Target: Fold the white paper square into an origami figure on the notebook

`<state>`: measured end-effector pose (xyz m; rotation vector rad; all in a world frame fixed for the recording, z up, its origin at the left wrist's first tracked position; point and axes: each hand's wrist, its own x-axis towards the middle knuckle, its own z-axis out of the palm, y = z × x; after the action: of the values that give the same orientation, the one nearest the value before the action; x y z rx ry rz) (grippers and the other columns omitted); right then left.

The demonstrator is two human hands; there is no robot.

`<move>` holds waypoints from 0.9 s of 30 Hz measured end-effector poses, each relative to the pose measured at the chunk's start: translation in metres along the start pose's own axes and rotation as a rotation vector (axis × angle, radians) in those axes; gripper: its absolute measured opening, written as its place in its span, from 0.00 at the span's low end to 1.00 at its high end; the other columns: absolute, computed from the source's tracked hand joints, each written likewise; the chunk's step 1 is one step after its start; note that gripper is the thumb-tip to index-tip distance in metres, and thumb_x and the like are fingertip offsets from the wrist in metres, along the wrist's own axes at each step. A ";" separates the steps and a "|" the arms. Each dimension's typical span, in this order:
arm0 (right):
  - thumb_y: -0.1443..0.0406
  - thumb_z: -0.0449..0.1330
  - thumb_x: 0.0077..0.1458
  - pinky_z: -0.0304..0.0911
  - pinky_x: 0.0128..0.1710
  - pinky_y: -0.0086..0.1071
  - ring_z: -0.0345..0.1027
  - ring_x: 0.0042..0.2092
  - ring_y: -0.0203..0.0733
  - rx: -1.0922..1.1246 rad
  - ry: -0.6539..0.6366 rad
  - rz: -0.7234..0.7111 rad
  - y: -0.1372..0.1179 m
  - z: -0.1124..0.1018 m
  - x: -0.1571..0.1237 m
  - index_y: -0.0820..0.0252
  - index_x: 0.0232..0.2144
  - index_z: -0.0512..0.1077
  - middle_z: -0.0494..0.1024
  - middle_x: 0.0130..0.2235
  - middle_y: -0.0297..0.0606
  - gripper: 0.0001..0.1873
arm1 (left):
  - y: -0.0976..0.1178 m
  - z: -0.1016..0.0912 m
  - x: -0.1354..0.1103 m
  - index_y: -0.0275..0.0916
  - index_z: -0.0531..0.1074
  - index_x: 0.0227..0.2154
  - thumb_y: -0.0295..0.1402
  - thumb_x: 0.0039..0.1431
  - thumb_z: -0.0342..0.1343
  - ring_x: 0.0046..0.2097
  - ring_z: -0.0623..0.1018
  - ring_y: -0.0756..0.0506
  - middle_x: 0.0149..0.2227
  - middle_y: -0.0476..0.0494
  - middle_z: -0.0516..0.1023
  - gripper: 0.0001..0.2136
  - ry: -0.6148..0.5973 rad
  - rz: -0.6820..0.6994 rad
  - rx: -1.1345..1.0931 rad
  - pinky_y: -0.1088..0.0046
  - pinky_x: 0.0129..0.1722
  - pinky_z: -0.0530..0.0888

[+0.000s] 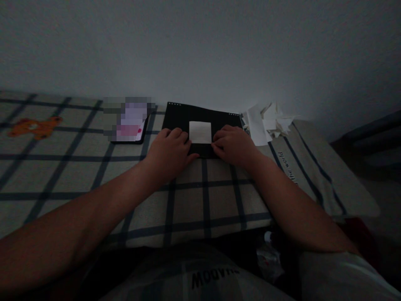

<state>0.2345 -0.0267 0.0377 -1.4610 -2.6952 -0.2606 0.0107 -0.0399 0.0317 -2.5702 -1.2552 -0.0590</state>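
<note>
Dim checked bed [94,175] against a wall [200,50]. White paper square [200,132] flat on black board [200,115], perhaps folded once. Left hand [171,152], right hand [234,146] pressing its edges, gripping nothing. Folded papers [269,121] heaped alongside.

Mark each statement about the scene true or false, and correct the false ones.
1. A white paper square lies on a black sheet. True.
2. The left hand and right hand rest on the black sheet, either side of the white paper square. True.
3. The paper heap lies left of the black sheet. False: it lies to the right.
4. The cloth is plain red. False: it is pale with dark checks.
5. An orange bear figure shows at the cloth's far left. True.
</note>
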 end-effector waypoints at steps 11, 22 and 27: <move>0.65 0.54 0.71 0.53 0.45 0.44 0.67 0.51 0.52 -0.120 0.064 -0.137 -0.004 0.006 -0.002 0.58 0.41 0.83 0.84 0.46 0.43 0.16 | 0.005 0.013 0.003 0.34 0.78 0.57 0.46 0.71 0.55 0.61 0.73 0.31 0.61 0.30 0.77 0.23 0.084 0.076 -0.047 0.52 0.54 0.70; 0.65 0.53 0.72 0.53 0.42 0.42 0.67 0.50 0.50 -0.123 0.060 -0.195 -0.006 0.012 0.006 0.57 0.47 0.80 0.83 0.47 0.43 0.14 | 0.003 0.015 0.003 0.33 0.75 0.59 0.48 0.71 0.54 0.56 0.77 0.33 0.54 0.34 0.81 0.25 0.045 0.122 -0.049 0.53 0.53 0.69; 0.66 0.55 0.72 0.52 0.41 0.42 0.67 0.50 0.50 -0.148 0.072 -0.194 -0.005 0.009 0.007 0.56 0.46 0.80 0.83 0.46 0.42 0.13 | 0.003 0.015 0.004 0.32 0.74 0.61 0.51 0.72 0.53 0.56 0.77 0.33 0.57 0.35 0.80 0.28 0.032 0.113 -0.021 0.54 0.51 0.68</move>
<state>0.2269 -0.0217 0.0289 -1.1962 -2.8130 -0.5236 0.0138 -0.0346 0.0175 -2.6416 -1.1024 -0.0898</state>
